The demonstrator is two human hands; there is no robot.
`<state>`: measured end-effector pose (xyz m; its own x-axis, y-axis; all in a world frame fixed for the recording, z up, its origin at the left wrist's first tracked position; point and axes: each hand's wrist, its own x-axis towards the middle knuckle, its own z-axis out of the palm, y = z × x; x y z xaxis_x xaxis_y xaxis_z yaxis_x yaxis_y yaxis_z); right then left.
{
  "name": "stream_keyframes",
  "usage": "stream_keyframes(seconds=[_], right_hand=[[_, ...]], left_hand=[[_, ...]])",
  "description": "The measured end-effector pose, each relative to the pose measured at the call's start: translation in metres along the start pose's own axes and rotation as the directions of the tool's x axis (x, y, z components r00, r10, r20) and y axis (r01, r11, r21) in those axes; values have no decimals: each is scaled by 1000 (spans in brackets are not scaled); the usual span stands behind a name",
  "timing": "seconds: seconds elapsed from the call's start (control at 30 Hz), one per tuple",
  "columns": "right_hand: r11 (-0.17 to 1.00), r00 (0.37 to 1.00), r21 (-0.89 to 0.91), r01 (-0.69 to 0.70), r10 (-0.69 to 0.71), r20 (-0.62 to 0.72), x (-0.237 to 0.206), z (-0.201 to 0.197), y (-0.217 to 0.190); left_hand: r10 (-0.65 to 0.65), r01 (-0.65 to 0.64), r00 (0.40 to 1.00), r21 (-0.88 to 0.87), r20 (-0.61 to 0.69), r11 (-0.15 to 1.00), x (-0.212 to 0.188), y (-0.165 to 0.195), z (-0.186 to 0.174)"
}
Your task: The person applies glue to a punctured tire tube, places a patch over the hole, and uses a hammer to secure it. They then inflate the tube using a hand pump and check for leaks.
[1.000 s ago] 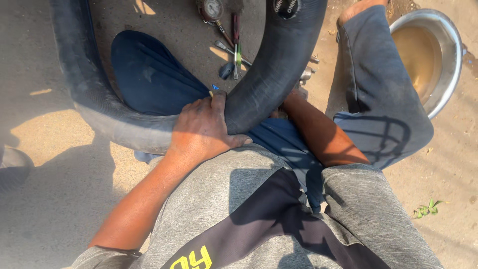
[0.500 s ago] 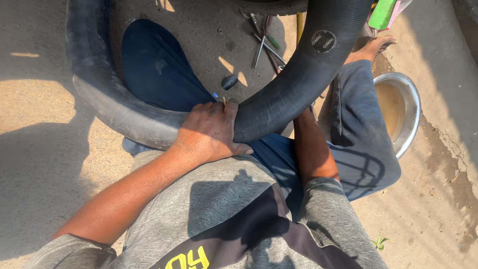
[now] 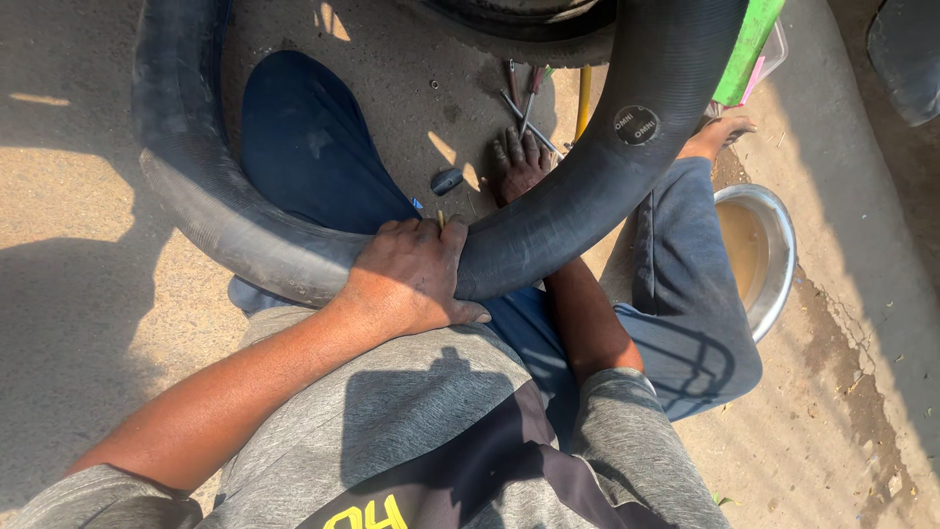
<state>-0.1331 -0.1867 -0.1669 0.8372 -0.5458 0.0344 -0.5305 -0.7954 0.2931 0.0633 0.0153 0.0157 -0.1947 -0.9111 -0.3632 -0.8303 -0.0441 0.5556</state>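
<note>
A large black rubber inner tube (image 3: 587,196) lies across my lap, looping around my left leg in dark blue trousers. My left hand (image 3: 411,276) is clamped over the tube's near side, with a small yellow tip sticking up by the fingers. My right forearm passes under the tube. My right hand (image 3: 519,162) lies flat on the concrete inside the loop, holding nothing. Its fingertips touch several thin metal tools (image 3: 529,103).
A steel bowl of brownish water (image 3: 774,294) stands on the ground at my right knee. A small black piece (image 3: 447,180) lies near my right hand. A yellow handle (image 3: 585,98), a green object (image 3: 749,44) and another black tyre (image 3: 529,29) are beyond.
My right hand, hidden behind the tube before, has come out under it to the tools on the ground. The left hand keeps its grip on the tube. The view has tilted.
</note>
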Motion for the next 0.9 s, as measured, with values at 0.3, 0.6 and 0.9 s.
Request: stream_keyframes(seconds=[0.3, 0.6, 0.9], right_hand=[[582, 598, 192, -790, 665, 448, -1, 14, 29], [590, 555, 151, -793, 599, 577, -14, 34, 61], [556, 472, 118, -822, 552, 687, -29, 32, 77]], left_hand=[[-32, 36, 996, -44, 82, 998, 0, 3, -7], [-13, 14, 998, -26, 54, 1000, -2, 4, -14], [1, -2, 1000, -66, -10, 998, -5, 0, -12]])
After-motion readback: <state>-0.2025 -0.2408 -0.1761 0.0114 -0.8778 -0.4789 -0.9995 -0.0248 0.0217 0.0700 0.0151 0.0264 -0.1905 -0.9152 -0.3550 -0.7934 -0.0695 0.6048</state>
